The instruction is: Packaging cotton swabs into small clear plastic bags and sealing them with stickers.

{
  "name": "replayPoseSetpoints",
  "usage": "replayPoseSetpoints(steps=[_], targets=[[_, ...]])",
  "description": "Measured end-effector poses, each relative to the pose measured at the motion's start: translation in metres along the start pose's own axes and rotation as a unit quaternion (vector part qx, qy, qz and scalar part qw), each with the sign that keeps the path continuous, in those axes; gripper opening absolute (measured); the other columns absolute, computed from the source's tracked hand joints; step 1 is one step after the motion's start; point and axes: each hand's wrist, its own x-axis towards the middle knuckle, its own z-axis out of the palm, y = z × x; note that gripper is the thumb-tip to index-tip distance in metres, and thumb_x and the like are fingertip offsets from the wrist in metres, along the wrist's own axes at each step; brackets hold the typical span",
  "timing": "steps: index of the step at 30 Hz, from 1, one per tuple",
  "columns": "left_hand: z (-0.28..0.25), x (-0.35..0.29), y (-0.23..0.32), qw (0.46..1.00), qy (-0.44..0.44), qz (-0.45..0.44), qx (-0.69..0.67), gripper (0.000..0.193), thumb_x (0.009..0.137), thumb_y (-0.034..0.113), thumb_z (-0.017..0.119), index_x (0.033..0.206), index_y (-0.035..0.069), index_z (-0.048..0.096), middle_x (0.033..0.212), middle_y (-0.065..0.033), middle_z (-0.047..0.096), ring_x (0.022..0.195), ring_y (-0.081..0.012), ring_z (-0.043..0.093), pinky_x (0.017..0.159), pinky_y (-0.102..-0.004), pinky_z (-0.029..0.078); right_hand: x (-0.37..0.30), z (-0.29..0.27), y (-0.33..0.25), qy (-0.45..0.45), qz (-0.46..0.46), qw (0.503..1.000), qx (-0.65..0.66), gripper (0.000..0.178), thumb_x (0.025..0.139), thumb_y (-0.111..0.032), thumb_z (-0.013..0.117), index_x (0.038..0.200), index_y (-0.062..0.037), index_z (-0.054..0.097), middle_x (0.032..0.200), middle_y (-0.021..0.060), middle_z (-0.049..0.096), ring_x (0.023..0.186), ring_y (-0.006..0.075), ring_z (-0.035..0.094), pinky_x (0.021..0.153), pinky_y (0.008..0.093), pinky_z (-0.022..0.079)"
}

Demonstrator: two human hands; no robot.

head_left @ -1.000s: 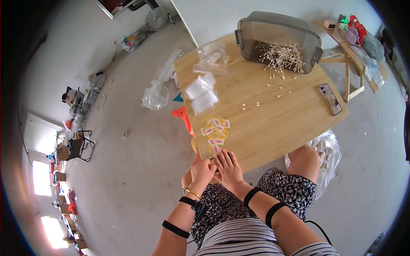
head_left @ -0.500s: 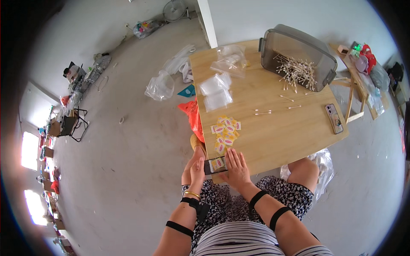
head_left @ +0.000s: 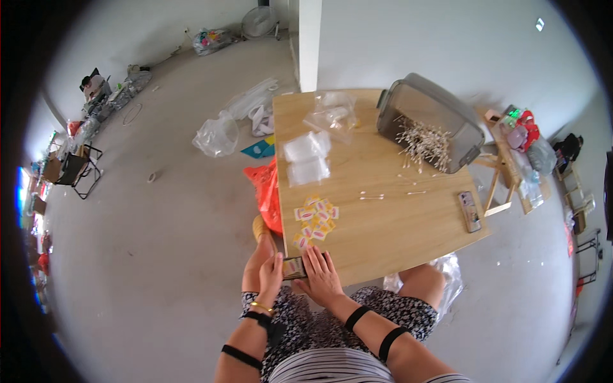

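While hands (head_left: 322, 279) touch a packet (head_left: 292, 268), yellow-and-white printed labels (head_left: 311, 225) nearby

Grey floor (head_left: 172, 268), white walls (head_left: 408, 51); fan (head_left: 258, 24) at back, wooden bench (head_left: 508, 163) right, bright light far left.

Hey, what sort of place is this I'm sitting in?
It looks like a small, informal workroom, perhaps in a home. The wooden table carries a gray bin with loose cotton swabs, flat clear plastic bags and scattered yellow-and-white slips.
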Motion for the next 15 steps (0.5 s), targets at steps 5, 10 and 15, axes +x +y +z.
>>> replayPoseSetpoints(steps=[5,10,15], targets=[[-0.02,-0.012,0.003,0.988,0.111,0.088,-0.056,0.035,0.103,0.038,0.055,0.105,0.003,0.06,0.092,-0.0092,0.062,0.087,-0.0154,0.058,0.078,-0.0316,0.049,-0.012,-0.029,0.068,0.088,0.078,0.992,0.048,0.062,0.091,-0.035,0.064,0.141,-0.0038,0.047,0.146,0.0187,0.042,0.137,0.0378,0.038,0.116,0.0497,0.03],[-0.028,-0.017,0.014,0.965,0.194,0.161,0.069,0.031,0.098,0.032,0.058,0.115,0.006,0.061,0.111,-0.0152,0.062,0.104,-0.033,0.059,0.089,-0.0425,0.047,-0.012,-0.045,0.167,0.151,0.208,0.966,-0.005,0.051,0.085,-0.025,0.07,0.131,-0.009,0.056,0.138,0.0164,0.048,0.127,0.0372,0.045,0.106,0.048,0.038],[0.011,-0.01,0.076,0.884,0.047,0.323,0.336,0.027,0.087,0.023,0.066,0.108,0.006,0.062,0.114,-0.0128,0.058,0.111,-0.0339,0.052,0.096,-0.0485,0.039,0.003,-0.053,0.192,0.156,0.26,0.949,0.083,0.048,0.081,-0.02,0.072,0.126,-0.0113,0.058,0.136,0.0146,0.05,0.126,0.0373,0.045,0.105,0.049,0.038]])
